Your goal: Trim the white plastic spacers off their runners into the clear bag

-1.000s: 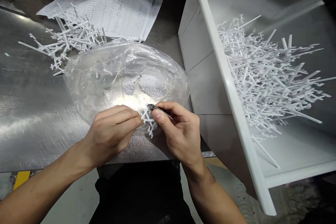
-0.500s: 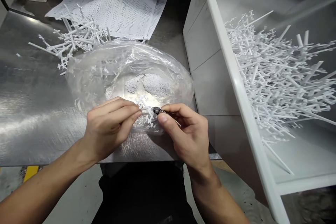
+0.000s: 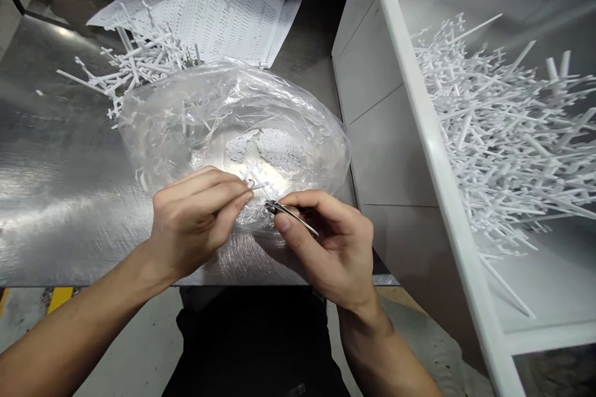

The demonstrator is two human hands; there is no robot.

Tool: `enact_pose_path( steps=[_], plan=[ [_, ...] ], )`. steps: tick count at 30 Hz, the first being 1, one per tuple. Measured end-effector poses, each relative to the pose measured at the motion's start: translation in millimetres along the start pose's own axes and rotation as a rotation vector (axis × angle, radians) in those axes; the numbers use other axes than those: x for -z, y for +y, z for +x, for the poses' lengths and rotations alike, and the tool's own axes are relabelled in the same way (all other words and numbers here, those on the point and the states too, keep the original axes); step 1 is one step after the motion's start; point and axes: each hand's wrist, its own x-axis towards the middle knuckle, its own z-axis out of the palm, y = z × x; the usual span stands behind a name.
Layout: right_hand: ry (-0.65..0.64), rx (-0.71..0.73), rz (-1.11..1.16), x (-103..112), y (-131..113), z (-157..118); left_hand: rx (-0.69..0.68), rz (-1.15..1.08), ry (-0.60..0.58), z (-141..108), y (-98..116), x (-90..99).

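My left hand (image 3: 198, 217) pinches the stem of a small white branched plastic piece (image 3: 256, 177), which juts out over the mouth of a clear plastic bag (image 3: 158, 136). Between the thumb and fingers of my right hand (image 3: 326, 242) is a metal nail clipper (image 3: 293, 216), its jaws close to the lower end of the white piece. Inside the bag lies a heap of small pale bits (image 3: 282, 149); its lower part is hidden behind the hands and the white piece.
White plastic branches (image 3: 144, 56) are piled behind the bag at the left, near printed sheets (image 3: 218, 6). At the right, a tall-walled white bin (image 3: 433, 142) holds many more branches (image 3: 512, 149). The metal table (image 3: 60, 198) has its front edge below my hands.
The clipper has shifted slightly down and left relative to the white piece, and more of its lever shows. The piece has turned a little in my left hand. The whole view has moved slightly.
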Motion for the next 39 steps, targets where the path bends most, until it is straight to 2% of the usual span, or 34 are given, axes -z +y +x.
enact_pose_path(
  steps=[8,15,22,32,39],
  plan=[
    [-0.003,0.045,-0.066,0.5,2.7,0.7,0.017,0.035,-0.033,-0.8,-1.0,0.5],
    [0.033,-0.064,0.016,-1.2,0.5,5.3,0.011,0.071,-0.057,0.4,-2.7,-1.4],
    [0.153,-0.097,0.091,-2.3,0.9,5.9,0.032,0.005,0.005,0.6,-0.7,0.2],
    [0.139,-0.070,0.100,-5.2,2.5,4.6,-0.007,-0.020,0.037,0.4,-1.7,-0.1],
    [0.121,-0.016,0.064,-2.8,5.8,3.0,-0.012,-0.030,0.002,0.0,-0.9,0.6]
  ],
)
